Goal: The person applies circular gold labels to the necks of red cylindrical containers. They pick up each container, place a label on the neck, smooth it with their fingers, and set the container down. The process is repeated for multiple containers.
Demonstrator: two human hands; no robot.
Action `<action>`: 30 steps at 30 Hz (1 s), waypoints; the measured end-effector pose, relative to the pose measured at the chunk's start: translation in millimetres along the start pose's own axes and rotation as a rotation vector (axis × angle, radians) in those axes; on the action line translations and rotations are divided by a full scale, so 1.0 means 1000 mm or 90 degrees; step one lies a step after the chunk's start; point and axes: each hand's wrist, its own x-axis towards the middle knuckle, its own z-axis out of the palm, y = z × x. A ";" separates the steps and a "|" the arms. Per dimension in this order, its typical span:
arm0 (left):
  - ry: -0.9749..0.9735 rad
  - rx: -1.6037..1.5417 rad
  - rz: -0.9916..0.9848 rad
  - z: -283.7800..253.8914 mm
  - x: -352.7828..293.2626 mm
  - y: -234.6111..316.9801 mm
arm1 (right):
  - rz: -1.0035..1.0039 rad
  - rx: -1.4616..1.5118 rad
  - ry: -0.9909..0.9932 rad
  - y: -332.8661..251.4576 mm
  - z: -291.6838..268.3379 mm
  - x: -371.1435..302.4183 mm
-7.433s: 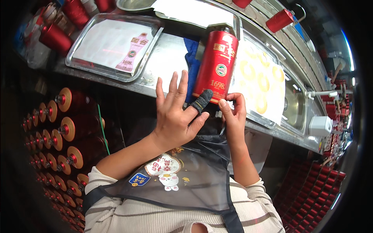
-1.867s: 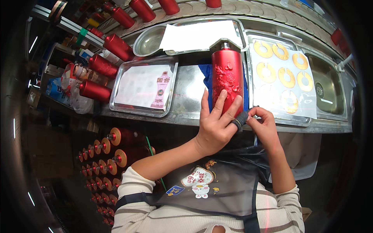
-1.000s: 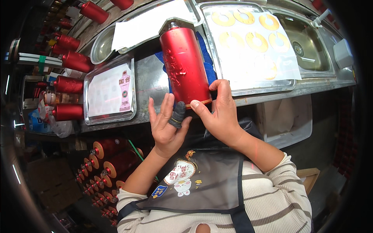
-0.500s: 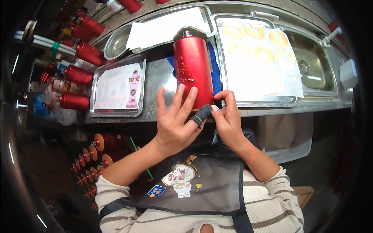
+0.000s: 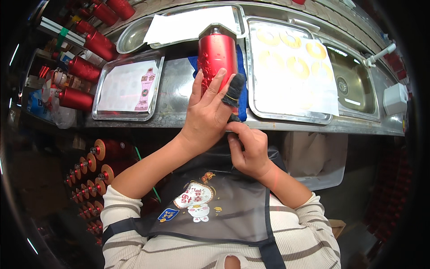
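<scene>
A shiny red bottle (image 5: pixel 217 51) with a raised pattern on its left side lies on a blue cloth (image 5: pixel 242 96), its clear faceted end pointing away from me. My left hand (image 5: pixel 206 107) holds it near the close end, fingers laid along the red surface. A dark knitted finger cover (image 5: pixel 234 92) sits on its index finger. Just below the bottle's near end, my right hand (image 5: pixel 251 150) has its fingers curled, thumb close to the index finger, beside the left hand's lower edge. What lies in that pinch is hidden.
Trays stand around: one with a pink bottle-shaped label (image 5: pixel 145 89), one with white sheets (image 5: pixel 192 27), one with gold rings (image 5: pixel 298 66) on paper. A sink (image 5: pixel 351 85) is at the right. More red bottles (image 5: pixel 85 69) line the left; others (image 5: pixel 114 150) lie below the counter.
My left hand has slid further up over the bottle, its covered finger now on the bottle's right side. My right hand has moved left and down from the bottle's near right corner.
</scene>
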 end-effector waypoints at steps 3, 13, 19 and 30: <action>0.035 0.004 -0.020 0.005 -0.007 -0.001 | 0.059 0.037 0.016 0.002 -0.001 -0.011; 0.088 -0.320 -0.306 0.031 -0.065 -0.011 | 0.252 0.052 0.058 -0.004 0.004 -0.019; -0.001 -0.252 -0.213 -0.018 -0.050 -0.034 | 0.176 -0.076 -0.003 0.001 -0.007 -0.011; 0.031 -0.394 -0.540 0.015 0.088 -0.098 | 0.110 -0.197 -0.104 0.021 -0.006 0.044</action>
